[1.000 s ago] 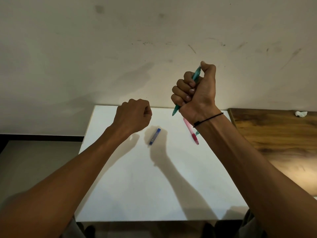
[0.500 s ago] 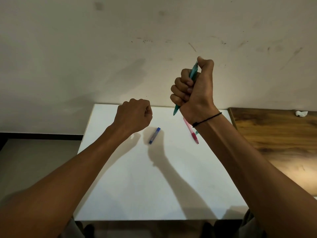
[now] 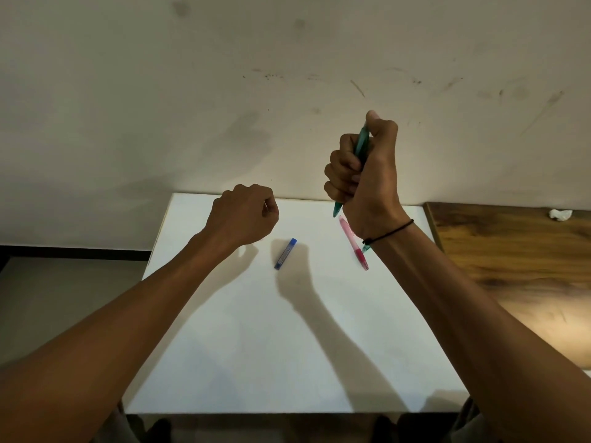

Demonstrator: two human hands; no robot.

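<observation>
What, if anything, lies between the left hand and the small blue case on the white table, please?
Nothing visible does. The left hand hangs over the white table; the blue case lies to its right, bare surface between them. The pink pen lies farther right, past the case.

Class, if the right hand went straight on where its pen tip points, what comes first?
The green pen would probably strike the white table close beside the pink pen; depth is unclear.

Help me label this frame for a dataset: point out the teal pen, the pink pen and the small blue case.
teal pen (image 3: 361, 145): head view, on its upper barrel.
pink pen (image 3: 352, 243): head view, middle of its barrel.
small blue case (image 3: 285, 254): head view, centre of its body.
</observation>
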